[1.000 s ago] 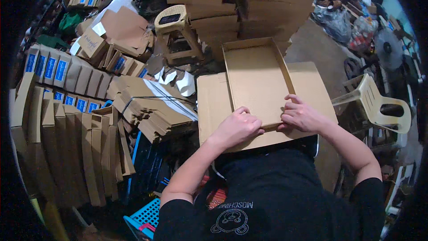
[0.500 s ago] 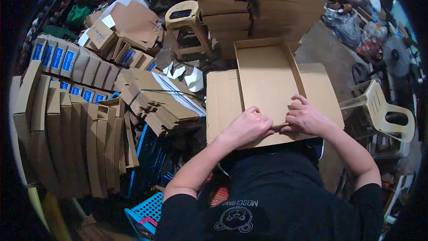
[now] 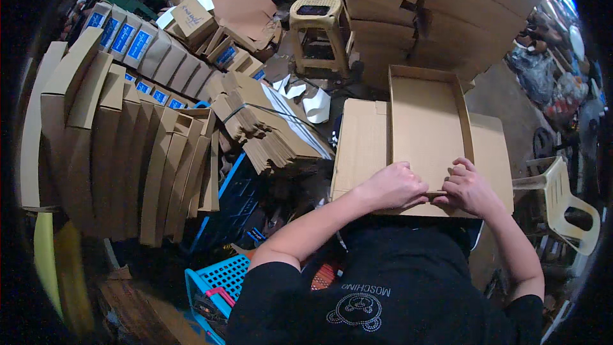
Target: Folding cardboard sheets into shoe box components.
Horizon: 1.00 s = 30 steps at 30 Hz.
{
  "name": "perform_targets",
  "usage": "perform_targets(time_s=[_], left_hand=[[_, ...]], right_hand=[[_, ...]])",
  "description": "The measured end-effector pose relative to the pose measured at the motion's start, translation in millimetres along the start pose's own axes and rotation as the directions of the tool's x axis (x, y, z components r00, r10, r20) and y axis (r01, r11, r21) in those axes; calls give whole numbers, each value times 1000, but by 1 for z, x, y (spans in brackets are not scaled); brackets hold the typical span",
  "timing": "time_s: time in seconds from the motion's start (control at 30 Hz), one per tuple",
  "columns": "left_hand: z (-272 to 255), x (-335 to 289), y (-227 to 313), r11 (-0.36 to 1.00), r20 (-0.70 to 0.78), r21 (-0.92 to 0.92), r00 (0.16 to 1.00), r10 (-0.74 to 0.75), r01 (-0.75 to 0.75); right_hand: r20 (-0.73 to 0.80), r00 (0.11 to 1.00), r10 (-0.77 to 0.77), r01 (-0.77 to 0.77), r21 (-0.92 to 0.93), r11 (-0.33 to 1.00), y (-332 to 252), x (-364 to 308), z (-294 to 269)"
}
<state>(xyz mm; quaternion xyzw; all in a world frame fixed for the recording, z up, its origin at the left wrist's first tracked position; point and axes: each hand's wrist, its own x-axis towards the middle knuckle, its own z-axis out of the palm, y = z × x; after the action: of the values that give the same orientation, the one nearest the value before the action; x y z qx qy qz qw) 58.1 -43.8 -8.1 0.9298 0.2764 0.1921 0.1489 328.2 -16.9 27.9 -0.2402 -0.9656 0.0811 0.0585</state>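
A shallow, long cardboard tray (image 3: 426, 129) lies in front of me on a flat cardboard sheet (image 3: 361, 142). Its far end and long sides stand upright as low walls. My left hand (image 3: 399, 185) is closed on the tray's near edge, with the fingers curled under and the knuckles up. Close beside it, to the right, my right hand (image 3: 470, 188) pinches the same near edge between thumb and fingers. The two hands almost meet there and hide most of that end wall.
Many folded cardboard boxes (image 3: 143, 172) stand in rows on the left. A tied bundle of flat cardboard (image 3: 274, 121) lies nearer, by a blue basket (image 3: 220, 278). Ahead are a plastic stool (image 3: 317, 32) and tall cardboard stacks (image 3: 479, 19). A cream plastic chair (image 3: 565, 207) stands right.
My view has turned left, so the whole scene sits further right in the picture. Both hands stay at the tray's near edge, with only slight finger movement.
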Motion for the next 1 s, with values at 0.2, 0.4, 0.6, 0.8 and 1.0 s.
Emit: perform_targets(time_s=[0.2,0.4,0.6,0.8,1.0], left_hand=[[3,1,-1,1000,14,6,1000,-27,27],[4,-1,0,998,0,-32,999,-46,46],[4,1,-2,999,-38,-37,999,-34,32],[5,-9,-2,996,-41,-44,996,-73,71],[-15,0,5,994,66,-67,995,-78,83]], right_hand=[[30,999,14,-14,-11,1000,2,0,2],[25,999,31,-30,-25,999,-2,1,0],[-28,999,47,-46,31,998,-1,1,0],[-25,1000,6,-5,30,1000,-2,9,3],[-97,995,-29,34,46,998,4,-7,8]])
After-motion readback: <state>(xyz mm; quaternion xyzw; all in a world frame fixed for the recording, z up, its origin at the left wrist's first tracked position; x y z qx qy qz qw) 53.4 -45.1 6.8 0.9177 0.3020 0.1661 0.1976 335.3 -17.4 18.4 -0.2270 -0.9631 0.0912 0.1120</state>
